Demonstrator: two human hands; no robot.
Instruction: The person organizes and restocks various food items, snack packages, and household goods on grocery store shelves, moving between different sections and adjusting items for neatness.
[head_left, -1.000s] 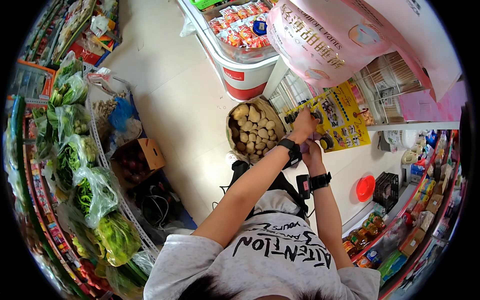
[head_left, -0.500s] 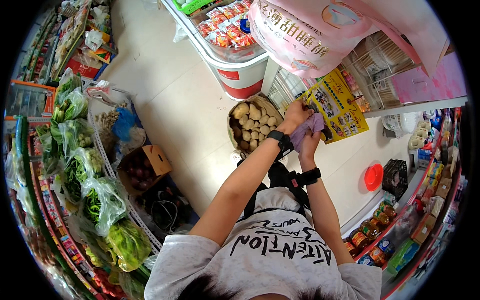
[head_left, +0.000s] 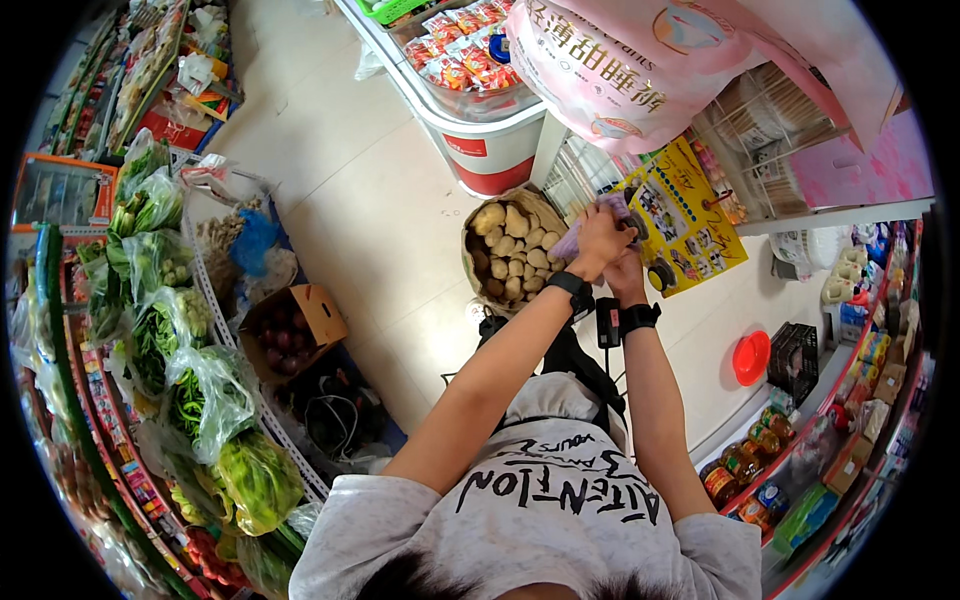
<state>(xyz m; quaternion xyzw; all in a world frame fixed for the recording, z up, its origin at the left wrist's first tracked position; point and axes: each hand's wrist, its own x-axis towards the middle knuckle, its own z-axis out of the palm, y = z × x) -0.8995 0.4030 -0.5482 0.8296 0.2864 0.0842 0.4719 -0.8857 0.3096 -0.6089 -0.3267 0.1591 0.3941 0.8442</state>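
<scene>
My left hand (head_left: 602,240) is closed on a crumpled purple cloth (head_left: 566,246), which shows on both sides of the hand. Close below it, my right hand (head_left: 627,278) has curled fingers; its fingertips are partly behind the left hand, and I cannot make out what they hold. A dark rounded thing (head_left: 637,230) sits at the left fingertips. Just right of both hands hangs a yellow printed card (head_left: 690,220) with pictures on it. Another dark round piece (head_left: 660,275) is at the card's lower left edge, beside the right hand.
An open sack of potatoes (head_left: 515,243) stands left of my hands. A large pink package (head_left: 600,75) hangs above them, before a wire rack (head_left: 745,120). Left are bagged vegetables (head_left: 205,390) and a box of onions (head_left: 285,340); right, a red basin (head_left: 751,357) and shelves.
The purple cloth, earlier bunched between both hands, now lies more to the left and above, around my left hand. My right hand has drawn up closer beneath the left. The view has shifted slightly.
</scene>
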